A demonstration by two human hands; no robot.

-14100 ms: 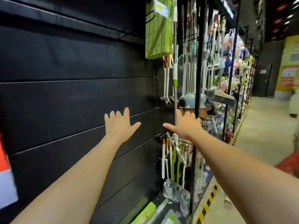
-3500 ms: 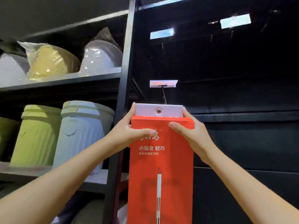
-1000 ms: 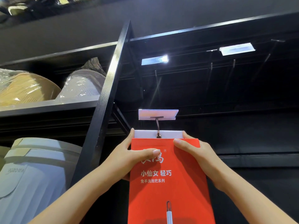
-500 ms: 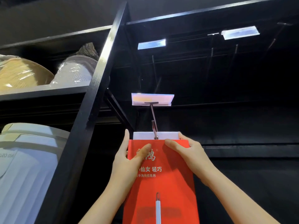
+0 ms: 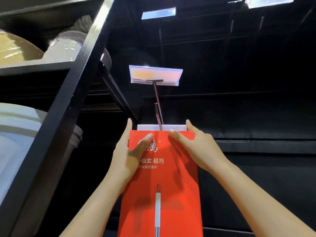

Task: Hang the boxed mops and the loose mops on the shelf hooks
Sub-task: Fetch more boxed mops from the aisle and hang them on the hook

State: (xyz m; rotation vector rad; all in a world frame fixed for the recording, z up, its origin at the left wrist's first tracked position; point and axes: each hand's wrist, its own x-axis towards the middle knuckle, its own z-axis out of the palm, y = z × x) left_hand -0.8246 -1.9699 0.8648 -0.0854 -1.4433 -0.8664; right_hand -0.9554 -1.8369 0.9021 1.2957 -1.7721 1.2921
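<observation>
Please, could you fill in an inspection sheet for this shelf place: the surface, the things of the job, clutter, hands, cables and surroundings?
Surface: black back panel with horizontal rails.
Job's things: red box is upright; the hook meets the hole of its white tab, below the price tag. Whether the hook bears the weight cannot be told.
Clutter: nothing seen.
Grippers: left hand and right hand each grip a top corner of the red box, thumbs on its front.
Cables: nothing seen.
Surroundings: a black post stands left of the box; the shelves beyond it hold a pale bucket and wrapped basins.
</observation>
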